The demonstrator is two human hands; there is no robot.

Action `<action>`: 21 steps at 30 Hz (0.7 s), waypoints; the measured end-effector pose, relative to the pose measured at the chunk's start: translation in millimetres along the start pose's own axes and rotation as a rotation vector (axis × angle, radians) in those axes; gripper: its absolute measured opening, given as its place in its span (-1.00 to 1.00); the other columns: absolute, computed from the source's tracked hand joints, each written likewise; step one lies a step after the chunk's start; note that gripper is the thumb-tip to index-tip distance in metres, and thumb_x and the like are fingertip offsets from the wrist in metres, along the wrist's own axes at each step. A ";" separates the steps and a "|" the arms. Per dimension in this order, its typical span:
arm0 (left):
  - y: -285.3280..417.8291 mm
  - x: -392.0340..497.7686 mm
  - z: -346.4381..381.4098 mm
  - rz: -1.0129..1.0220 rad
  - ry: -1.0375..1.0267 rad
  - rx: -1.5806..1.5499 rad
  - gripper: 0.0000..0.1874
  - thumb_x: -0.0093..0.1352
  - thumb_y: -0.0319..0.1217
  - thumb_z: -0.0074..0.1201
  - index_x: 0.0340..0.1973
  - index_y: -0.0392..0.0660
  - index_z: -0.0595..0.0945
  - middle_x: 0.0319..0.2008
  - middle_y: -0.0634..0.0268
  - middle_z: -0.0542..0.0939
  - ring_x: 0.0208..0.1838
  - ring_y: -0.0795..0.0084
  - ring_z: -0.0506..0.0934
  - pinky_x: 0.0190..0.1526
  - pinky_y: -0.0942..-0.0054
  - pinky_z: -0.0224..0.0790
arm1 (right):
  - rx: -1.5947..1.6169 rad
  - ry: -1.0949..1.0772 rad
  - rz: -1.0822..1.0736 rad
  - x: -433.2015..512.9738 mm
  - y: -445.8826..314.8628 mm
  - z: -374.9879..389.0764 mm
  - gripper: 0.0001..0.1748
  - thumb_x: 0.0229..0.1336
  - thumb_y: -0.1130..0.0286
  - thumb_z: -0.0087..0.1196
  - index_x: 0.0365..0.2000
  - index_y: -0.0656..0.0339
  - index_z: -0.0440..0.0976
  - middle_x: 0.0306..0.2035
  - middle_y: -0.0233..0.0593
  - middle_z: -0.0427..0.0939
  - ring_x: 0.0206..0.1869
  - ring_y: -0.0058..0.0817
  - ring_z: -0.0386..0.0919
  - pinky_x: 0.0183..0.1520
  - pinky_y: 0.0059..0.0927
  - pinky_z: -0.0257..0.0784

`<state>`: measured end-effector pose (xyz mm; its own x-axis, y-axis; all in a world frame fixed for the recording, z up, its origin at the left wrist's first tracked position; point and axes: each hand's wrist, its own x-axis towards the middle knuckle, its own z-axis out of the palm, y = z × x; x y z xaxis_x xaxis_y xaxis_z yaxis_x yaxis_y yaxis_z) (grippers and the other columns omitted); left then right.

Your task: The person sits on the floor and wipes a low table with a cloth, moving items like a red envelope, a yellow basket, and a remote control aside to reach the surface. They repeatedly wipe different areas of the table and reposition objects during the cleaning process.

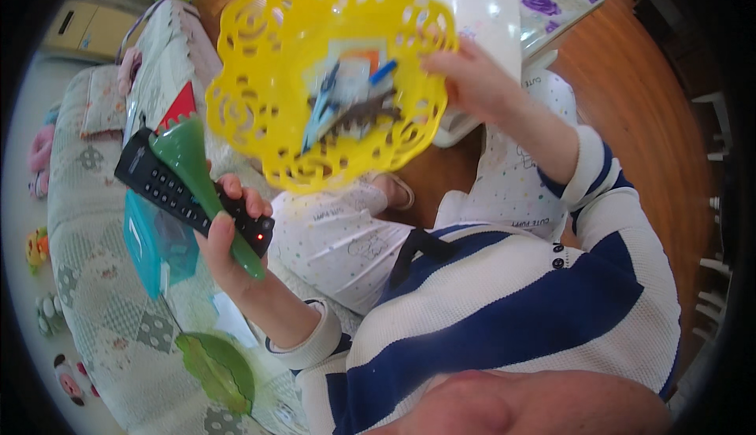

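Note:
My left hand (221, 249) grips a black remote control (139, 160) and a green plastic utensil (192, 166) together. The utensil has a toothed, scooped head and crosses over the buttons; a red light glows at the remote's near end. My right hand (475, 80) holds the right rim of a yellow openwork plastic tray (266, 51), raised above my knees. Inside the tray lie a brown toothed hair clip (378, 110), a light-blue slender tool (319, 116), a short blue stick-like piece (384, 72) and some small packets (351, 69). Blur hides their details.
A quilted sofa (106, 317) runs along my left. On it are a teal-lidded clear box (144, 246), a green leaf-shaped dish (215, 370) and a white paper (233, 320). Behind the utensil shows a red pointed thing (182, 104). A table with a purple-rose cover (567, 16) stands ahead.

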<state>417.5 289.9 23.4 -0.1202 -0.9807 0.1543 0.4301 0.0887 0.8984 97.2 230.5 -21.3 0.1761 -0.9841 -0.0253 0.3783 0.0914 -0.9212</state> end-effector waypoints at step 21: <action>-157.6 236.8 96.0 -0.361 -0.231 -0.091 -0.73 0.23 -0.46 0.23 -0.24 -0.21 0.47 -0.40 0.24 0.52 -0.44 0.42 0.55 -0.44 0.39 0.49 | -1.128 0.624 -0.738 136.5 -66.1 -165.3 -0.18 0.06 0.72 -0.11 0.35 0.20 -0.07 0.24 0.11 0.28 0.26 -0.01 0.32 0.29 -0.24 0.26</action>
<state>235.4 60.4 -42.2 -0.4697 -0.8804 -0.0658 0.3994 -0.2784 0.8735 -54.0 65.0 -28.1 -0.2562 -0.6864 0.6806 -0.7318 -0.3223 -0.6005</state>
